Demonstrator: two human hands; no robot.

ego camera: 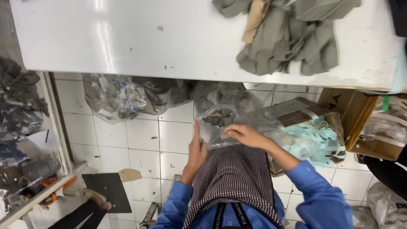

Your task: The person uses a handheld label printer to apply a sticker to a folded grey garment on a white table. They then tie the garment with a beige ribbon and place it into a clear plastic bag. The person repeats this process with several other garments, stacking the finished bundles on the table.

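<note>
Both hands work below the counter (127, 46): left hand (196, 148) open, fingers raised, right hand (246, 135) gripping a clear plastic bag (224, 112) holding grey fabric pieces.

A single head-worn camera looks steeply down past the person's chest, close to the hands. The white tabletop (169, 42) fills the upper frame and the tiled floor (140, 140) lies below. No second view shares the scene.
</note>
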